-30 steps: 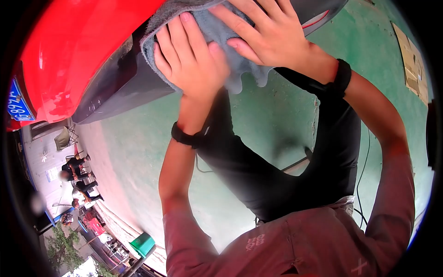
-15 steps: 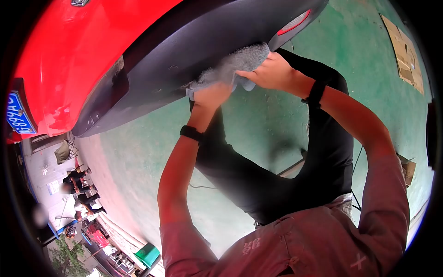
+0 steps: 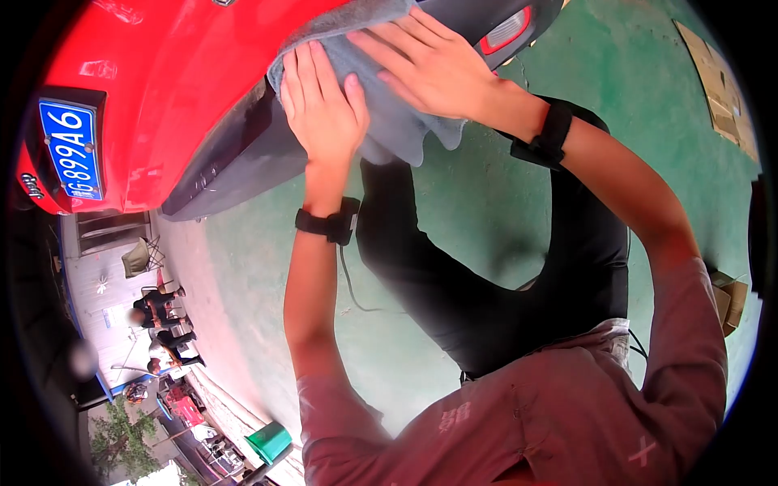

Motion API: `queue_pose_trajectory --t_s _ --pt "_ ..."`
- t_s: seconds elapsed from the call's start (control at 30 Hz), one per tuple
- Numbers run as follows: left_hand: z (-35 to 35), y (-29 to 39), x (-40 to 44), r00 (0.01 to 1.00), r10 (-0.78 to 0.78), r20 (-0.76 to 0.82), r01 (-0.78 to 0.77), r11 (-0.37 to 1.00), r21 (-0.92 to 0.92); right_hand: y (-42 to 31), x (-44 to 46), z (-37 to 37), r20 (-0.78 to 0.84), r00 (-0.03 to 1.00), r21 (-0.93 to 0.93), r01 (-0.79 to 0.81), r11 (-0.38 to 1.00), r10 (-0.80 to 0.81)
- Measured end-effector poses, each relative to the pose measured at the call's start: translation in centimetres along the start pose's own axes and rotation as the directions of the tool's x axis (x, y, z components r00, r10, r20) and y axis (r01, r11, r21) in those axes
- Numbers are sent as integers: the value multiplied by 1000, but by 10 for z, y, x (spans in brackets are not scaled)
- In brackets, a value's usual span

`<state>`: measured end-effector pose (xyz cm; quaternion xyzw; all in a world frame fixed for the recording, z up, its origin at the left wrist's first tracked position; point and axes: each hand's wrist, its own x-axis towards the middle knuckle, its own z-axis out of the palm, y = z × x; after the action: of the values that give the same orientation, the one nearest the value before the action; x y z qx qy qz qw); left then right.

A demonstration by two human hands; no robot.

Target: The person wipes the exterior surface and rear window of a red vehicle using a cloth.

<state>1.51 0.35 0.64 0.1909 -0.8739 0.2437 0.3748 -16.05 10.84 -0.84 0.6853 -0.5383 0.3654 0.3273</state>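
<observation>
A grey cloth [image 3: 389, 121] lies spread against the car's dark bumper [image 3: 243, 166], its lower edge hanging loose in folds. My left hand [image 3: 324, 113] rests flat on the cloth's left part, fingers stretched upward and thumb apart. To its right, my right hand [image 3: 438, 69] presses on the cloth with fingers extended and spread, the fingertips near the upper edge. Above and left of the cloth is the red car body [image 3: 178, 89]. The cloth hides the bumper surface beneath it.
A bumper light [image 3: 506, 31] sits right of my hands, and a blue licence plate [image 3: 71, 150] is at far left. Flattened cardboard [image 3: 717, 85] lies on the green floor [image 3: 478, 211]. Seated people [image 3: 158, 316] and a green bin [image 3: 269, 441] are in the background.
Both hands and the cloth have moved up the bumper towards the red body. The bunched cloth is now spread out, and the fingers have flattened over it. The view has shifted somewhat.
</observation>
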Motion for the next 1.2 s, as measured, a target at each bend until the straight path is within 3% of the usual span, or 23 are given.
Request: queue_pose_trajectory --t_s 0.17,0.3,0.5,0.63,0.7,0.77,0.87,1.03,1.13,1.2 --pt "15 6 -10 997 -63 -39 64 997 43 -15 3 31 -89 995 67 -46 997 51" --pt "21 31 -27 974 -222 -46 220 975 -45 -23 -5 29 -72 995 -44 -70 997 67" --pt "27 68 -72 937 -349 24 347 919 -185 -34 -55 54 84 991 -47 -96 994 100" --pt "19 97 -71 831 -552 59 530 758 -381 -36 -65 57 68 994 -33 -78 996 80" --pt "15 106 -73 781 -617 96 585 669 -459 -43 -77 58 169 977 -32 -130 991 133" --pt "16 114 -82 737 -663 130 618 585 -525 -51 -87 55 210 966 -40 -149 988 154" --pt "17 110 -95 755 -655 -28 559 666 -494 -57 -95 61 176 980 33 -98 995 91" --pt "6 111 -100 698 -690 189 645 492 -585 -51 -85 42 328 939 -29 -103 994 107" --pt "11 116 -102 719 -694 40 594 583 -555 -39 -68 39 182 983 -47 36 998 -27" --pt "9 120 -108 702 -699 136 616 500 -609 -32 -62 38 145 989 -47 -22 999 29"
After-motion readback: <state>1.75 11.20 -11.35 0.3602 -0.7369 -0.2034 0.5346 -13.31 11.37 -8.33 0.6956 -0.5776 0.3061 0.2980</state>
